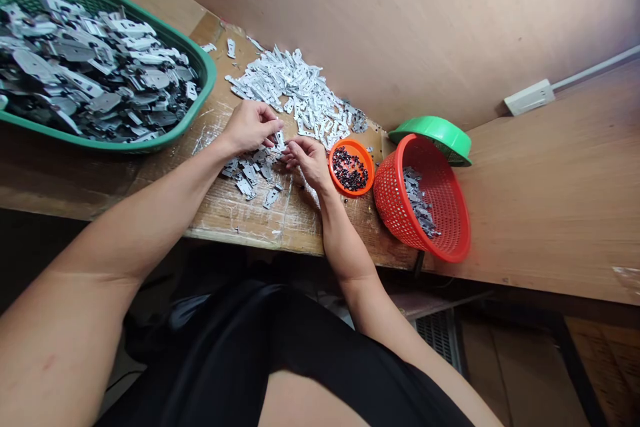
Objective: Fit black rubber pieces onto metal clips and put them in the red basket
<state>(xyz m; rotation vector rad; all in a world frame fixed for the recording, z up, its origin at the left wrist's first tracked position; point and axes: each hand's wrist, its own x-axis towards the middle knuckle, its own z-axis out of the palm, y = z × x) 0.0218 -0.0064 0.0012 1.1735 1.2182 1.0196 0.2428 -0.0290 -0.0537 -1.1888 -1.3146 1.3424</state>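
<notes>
My left hand [254, 126] is closed, thumb against fingers, on a small metal plate [279, 141]. Close to its right, my right hand [309, 159] has thumb and fingertips pinched near the same plate; what sits between them is too small to make out. Below both hands lies a loose group of grey metal pieces [247, 177] on the wooden table [300, 230]. Behind them spreads a large heap of flat silvery plates [295, 87]. An orange dish [370, 167] of small dark parts [350, 170] stands just right of my right hand.
A green basket [207, 73] piled with metal pieces stands at the left. On the right, a red basket [387, 197] tilts on its side with metal pieces inside, and a bright green basket [430, 130] leans behind it. Wooden panels [375, 27] wall the back.
</notes>
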